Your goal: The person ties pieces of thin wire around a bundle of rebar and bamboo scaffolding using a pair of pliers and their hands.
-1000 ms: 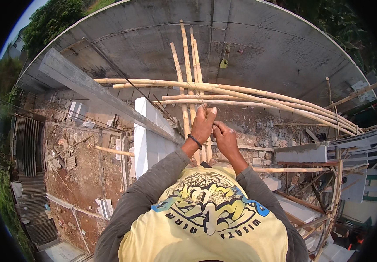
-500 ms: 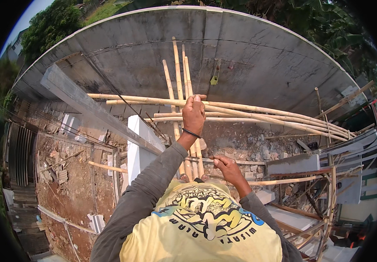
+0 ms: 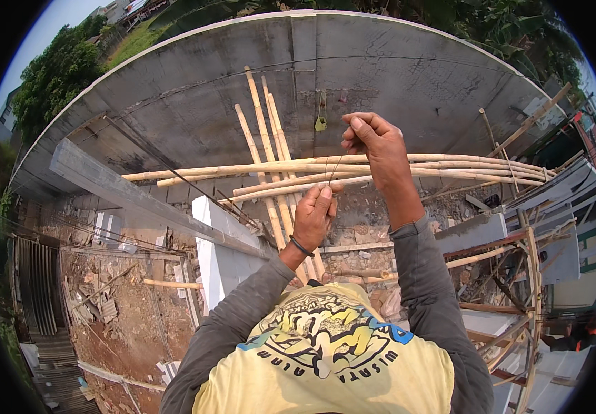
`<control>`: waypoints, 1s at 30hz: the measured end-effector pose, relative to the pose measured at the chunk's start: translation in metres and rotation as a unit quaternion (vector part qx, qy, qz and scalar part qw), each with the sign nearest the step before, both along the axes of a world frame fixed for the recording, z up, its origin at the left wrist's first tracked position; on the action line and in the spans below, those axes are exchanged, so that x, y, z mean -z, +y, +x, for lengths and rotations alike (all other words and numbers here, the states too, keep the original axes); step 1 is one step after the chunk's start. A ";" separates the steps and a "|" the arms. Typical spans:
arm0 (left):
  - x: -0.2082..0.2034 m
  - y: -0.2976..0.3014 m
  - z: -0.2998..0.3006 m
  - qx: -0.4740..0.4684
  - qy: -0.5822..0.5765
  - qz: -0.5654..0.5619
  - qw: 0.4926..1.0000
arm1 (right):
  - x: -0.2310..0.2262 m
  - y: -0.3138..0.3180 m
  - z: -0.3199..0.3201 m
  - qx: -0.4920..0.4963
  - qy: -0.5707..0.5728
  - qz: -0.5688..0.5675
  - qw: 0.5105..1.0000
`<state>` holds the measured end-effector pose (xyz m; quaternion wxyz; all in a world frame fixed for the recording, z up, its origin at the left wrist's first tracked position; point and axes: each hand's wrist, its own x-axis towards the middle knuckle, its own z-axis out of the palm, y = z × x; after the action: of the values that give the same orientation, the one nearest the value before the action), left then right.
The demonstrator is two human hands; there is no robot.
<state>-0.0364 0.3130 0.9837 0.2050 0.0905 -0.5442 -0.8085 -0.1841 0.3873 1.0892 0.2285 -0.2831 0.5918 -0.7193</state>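
Thin dark wire (image 3: 328,169) rises in a narrow loop from my left hand (image 3: 314,219), whose thumb and fingers pinch it in front of my chest. My right hand (image 3: 381,145) is raised higher and to the right, its thumb and fingertips pressed together by the wire's upper part. The very end of the wire at those fingertips is too fine to make out. Below and beyond both hands lie long bamboo poles (image 3: 450,165) running crosswise. Several upright bamboo poles (image 3: 263,138) cross them left of my hands.
A grey concrete wall (image 3: 194,96) curves across the far side, with a small yellow-green object (image 3: 321,124) hanging on it. A slanting concrete post (image 3: 139,193) and a white block wall (image 3: 208,269) stand at left. Rubble (image 3: 353,241) covers ground below; wooden framing (image 3: 532,276) stands right.
My right hand has risen from low near my chest to above and right of my left hand. The left hand has come lower and nearer. Wire now shows between them.
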 end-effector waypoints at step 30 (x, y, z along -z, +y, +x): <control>0.047 -0.014 -0.038 0.044 -0.186 0.141 0.971 | 0.167 0.040 0.097 0.228 0.142 0.243 0.932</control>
<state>-0.0749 0.2987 0.9363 0.0494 0.2435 -0.4569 -0.8541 -0.0872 0.4275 0.9222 0.0337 -0.1751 0.8233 -0.5389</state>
